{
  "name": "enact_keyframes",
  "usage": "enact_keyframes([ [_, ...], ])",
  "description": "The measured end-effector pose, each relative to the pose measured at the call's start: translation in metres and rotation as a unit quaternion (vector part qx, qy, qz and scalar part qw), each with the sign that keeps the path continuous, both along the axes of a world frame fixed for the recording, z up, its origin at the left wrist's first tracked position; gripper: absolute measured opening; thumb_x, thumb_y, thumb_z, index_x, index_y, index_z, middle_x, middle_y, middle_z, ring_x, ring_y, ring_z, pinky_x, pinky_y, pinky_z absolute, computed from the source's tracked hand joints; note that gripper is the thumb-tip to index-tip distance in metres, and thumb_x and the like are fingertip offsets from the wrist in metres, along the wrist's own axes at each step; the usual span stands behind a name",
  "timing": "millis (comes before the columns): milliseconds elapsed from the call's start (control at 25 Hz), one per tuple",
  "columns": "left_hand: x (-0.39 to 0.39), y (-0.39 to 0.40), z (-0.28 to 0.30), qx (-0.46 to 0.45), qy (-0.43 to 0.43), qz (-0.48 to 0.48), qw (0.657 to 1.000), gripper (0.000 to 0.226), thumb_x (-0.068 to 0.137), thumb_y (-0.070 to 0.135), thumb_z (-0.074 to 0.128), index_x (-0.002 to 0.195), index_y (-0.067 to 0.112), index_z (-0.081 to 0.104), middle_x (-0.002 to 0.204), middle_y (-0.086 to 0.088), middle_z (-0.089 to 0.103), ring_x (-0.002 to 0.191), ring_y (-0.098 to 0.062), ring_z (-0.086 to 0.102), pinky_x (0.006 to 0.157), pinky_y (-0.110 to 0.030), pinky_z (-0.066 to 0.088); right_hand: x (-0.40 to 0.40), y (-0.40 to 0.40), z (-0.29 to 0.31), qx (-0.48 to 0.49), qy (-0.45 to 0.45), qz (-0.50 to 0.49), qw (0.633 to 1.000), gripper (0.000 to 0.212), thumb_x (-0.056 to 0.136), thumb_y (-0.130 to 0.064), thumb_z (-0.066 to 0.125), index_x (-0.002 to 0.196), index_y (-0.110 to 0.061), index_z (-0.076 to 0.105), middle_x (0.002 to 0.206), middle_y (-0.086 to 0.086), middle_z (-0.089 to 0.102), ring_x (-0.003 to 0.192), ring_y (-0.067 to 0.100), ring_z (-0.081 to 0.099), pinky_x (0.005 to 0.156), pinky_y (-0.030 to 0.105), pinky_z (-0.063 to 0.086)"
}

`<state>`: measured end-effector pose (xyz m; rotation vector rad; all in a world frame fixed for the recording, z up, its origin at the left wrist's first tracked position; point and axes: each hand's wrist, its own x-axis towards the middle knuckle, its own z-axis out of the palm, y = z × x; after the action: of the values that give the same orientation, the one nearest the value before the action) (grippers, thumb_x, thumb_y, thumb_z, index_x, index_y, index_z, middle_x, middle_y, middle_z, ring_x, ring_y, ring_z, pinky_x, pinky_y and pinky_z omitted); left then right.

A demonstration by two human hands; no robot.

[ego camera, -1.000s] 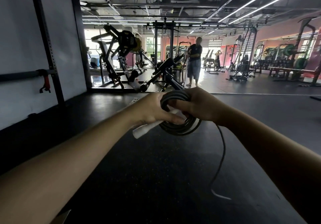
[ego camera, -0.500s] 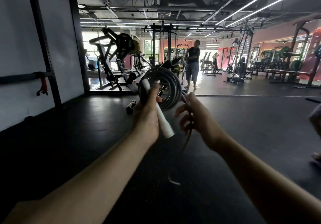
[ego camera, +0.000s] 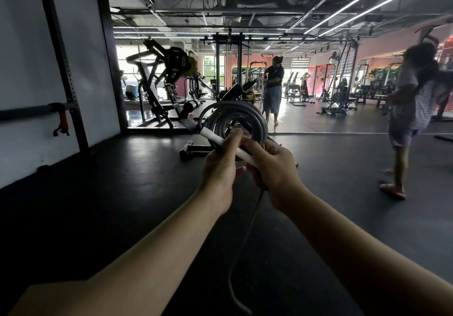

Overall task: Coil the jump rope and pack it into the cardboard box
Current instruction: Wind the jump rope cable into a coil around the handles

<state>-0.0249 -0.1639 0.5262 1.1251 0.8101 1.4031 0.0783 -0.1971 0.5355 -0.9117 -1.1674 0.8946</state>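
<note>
The grey jump rope [ego camera: 241,114] is wound into a round coil held upright in front of me. Its white handle [ego camera: 215,139] slants across the bottom of the coil. My left hand [ego camera: 221,166] grips the coil and handle from below, thumb up against the rope. My right hand [ego camera: 272,166] is closed around the lower end of the handle and the rope beside it. A loose tail of rope [ego camera: 239,266] hangs down between my forearms toward the dark floor. No cardboard box is in view.
Black rubber gym floor [ego camera: 122,193] spreads all around. A weight machine [ego camera: 169,83] and a bench stand behind the coil. One person [ego camera: 273,90] stands in the middle distance; another [ego camera: 409,119] walks at the right. A white wall with a black rack [ego camera: 63,65] is at left.
My right hand has closed in from an open reach onto the handle and rope. The coil stays raised. A person has walked into view at the right.
</note>
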Motion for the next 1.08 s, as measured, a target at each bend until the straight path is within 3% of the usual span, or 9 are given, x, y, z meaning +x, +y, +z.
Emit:
enact_keyframes([
  [80, -0.01, 0.004, 0.0, 0.021, -0.002, -0.025, 0.999, 0.042, 0.088, 0.046, 0.074, 0.116, 0.014, 0.074, 0.106, -0.002, 0.08, 0.104, -0.022, 0.073, 0.086, -0.04, 0.054, 0.01, 0.002, 0.002, 0.013, -0.074, -0.022, 0.997, 0.019, 0.098, -0.021, 0.066, 0.082, -0.012, 0.071, 0.048, -0.006, 0.061, 0.038, 0.002, 0.05, 0.038, 0.016, 0.036],
  [200, -0.043, 0.019, 0.011, 0.079, -0.006, -0.036, 0.996, 0.078, 0.071, 0.045, 0.087, 0.138, 0.016, 0.059, 0.119, -0.004, 0.075, 0.108, -0.023, 0.07, 0.101, -0.048, 0.052, 0.033, 0.006, 0.009, -0.002, -0.201, -0.021, 0.979, 0.014, 0.095, -0.021, 0.069, 0.083, -0.015, 0.075, 0.048, -0.004, 0.06, 0.038, 0.004, 0.048, 0.038, 0.016, 0.035],
  [280, -0.066, 0.02, 0.031, 0.166, 0.142, -0.026, 0.976, 0.091, 0.061, 0.051, 0.092, 0.14, 0.029, 0.053, 0.13, 0.0, 0.072, 0.123, -0.021, 0.065, 0.108, -0.047, 0.048, 0.049, 0.009, 0.016, 0.008, -0.347, -0.025, 0.938, 0.015, 0.091, -0.023, 0.074, 0.076, -0.021, 0.071, 0.049, -0.005, 0.063, 0.038, 0.0, 0.052, 0.041, 0.015, 0.039],
  [320, -0.07, 0.017, 0.042, 0.219, 0.271, -0.025, 0.937, 0.094, 0.061, 0.052, 0.093, 0.142, 0.033, 0.049, 0.134, 0.003, 0.069, 0.127, -0.018, 0.061, 0.109, -0.044, 0.047, 0.054, 0.012, 0.02, 0.021, -0.435, -0.037, 0.9, 0.018, 0.09, -0.025, 0.076, 0.073, -0.024, 0.069, 0.052, -0.004, 0.064, 0.04, -0.001, 0.054, 0.045, 0.017, 0.042],
  [440, -0.055, -0.004, 0.058, 0.324, 0.58, -0.029, 0.747, 0.108, 0.059, 0.055, 0.092, 0.15, 0.04, 0.036, 0.144, 0.008, 0.06, 0.127, -0.013, 0.057, 0.101, -0.032, 0.046, 0.055, 0.018, 0.032, 0.041, -0.585, -0.039, 0.809, 0.017, 0.088, -0.031, 0.076, 0.073, -0.026, 0.069, 0.062, -0.001, 0.066, 0.044, -0.004, 0.055, 0.054, 0.024, 0.045],
  [520, -0.036, -0.009, 0.05, 0.339, 0.606, -0.043, 0.718, 0.114, 0.057, 0.051, 0.095, 0.152, 0.039, 0.032, 0.145, 0.005, 0.06, 0.123, -0.015, 0.06, 0.095, -0.026, 0.045, 0.053, 0.018, 0.04, 0.032, -0.592, -0.028, 0.804, 0.016, 0.087, -0.03, 0.075, 0.073, -0.026, 0.068, 0.063, 0.0, 0.067, 0.042, -0.003, 0.055, 0.053, 0.024, 0.047],
  [680, -0.028, 0.002, 0.034, 0.278, 0.581, -0.056, 0.763, 0.094, 0.059, 0.047, 0.096, 0.14, 0.032, 0.052, 0.129, 0.008, 0.071, 0.114, -0.014, 0.067, 0.093, -0.03, 0.053, 0.054, 0.013, 0.04, 0.012, -0.568, 0.019, 0.822, 0.011, 0.083, -0.029, 0.082, 0.082, -0.028, 0.072, 0.063, -0.002, 0.07, 0.042, 0.0, 0.057, 0.046, 0.018, 0.046],
  [920, -0.031, 0.01, 0.027, 0.222, 0.567, -0.087, 0.789, 0.042, 0.068, 0.043, 0.092, 0.097, 0.02, 0.074, 0.087, 0.003, 0.077, 0.082, -0.017, 0.072, 0.076, -0.037, 0.057, 0.065, 0.005, 0.031, -0.051, -0.348, 0.119, 0.929, 0.046, 0.081, -0.032, 0.083, 0.112, -0.019, 0.052, 0.064, 0.004, 0.058, 0.044, 0.013, 0.041, 0.04, 0.024, 0.029],
  [1080, -0.039, 0.006, 0.022, 0.183, 0.365, -0.098, 0.908, 0.025, 0.076, 0.03, 0.088, 0.09, 0.013, 0.075, 0.076, 0.003, 0.076, 0.074, -0.012, 0.07, 0.069, -0.028, 0.053, 0.083, 0.004, 0.029, -0.041, -0.252, 0.081, 0.963, 0.058, 0.091, -0.068, 0.053, 0.115, -0.017, 0.062, 0.078, 0.015, 0.056, 0.053, 0.019, 0.043, 0.046, 0.028, 0.033],
])
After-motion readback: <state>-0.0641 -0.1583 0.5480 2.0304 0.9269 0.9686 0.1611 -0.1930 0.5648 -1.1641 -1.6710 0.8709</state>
